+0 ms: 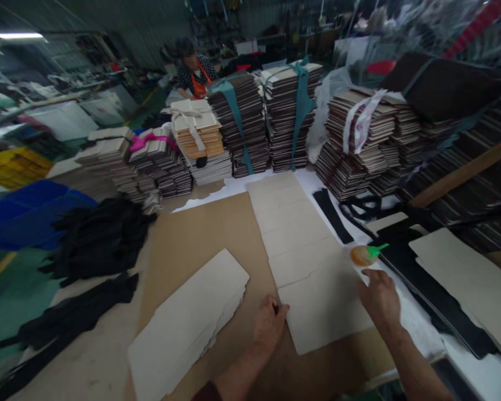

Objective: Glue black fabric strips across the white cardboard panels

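Note:
A row of overlapping beige boards (304,250) runs away from me on a brown sheet (204,228). At the left edge of the nearest board is my left hand (270,322), fingers curled and pinched at that edge. My right hand (382,298) hovers by the row's right side, thumb and forefinger apart, with nothing visible between them. Just beyond its fingertips sits a round orange-brown dish (362,255) with a bright green tool (377,250) on it; its kind is unclear. A fanned stack of beige boards (187,323) lies to the left of my left hand.
Tied stacks of dark-edged boards (242,122) line the table's back. Black pieces (108,239) are heaped at left beside a blue bin (29,211). Black strips (334,214) and more beige boards (471,278) lie at right. A person in an orange apron (200,83) is behind the stacks.

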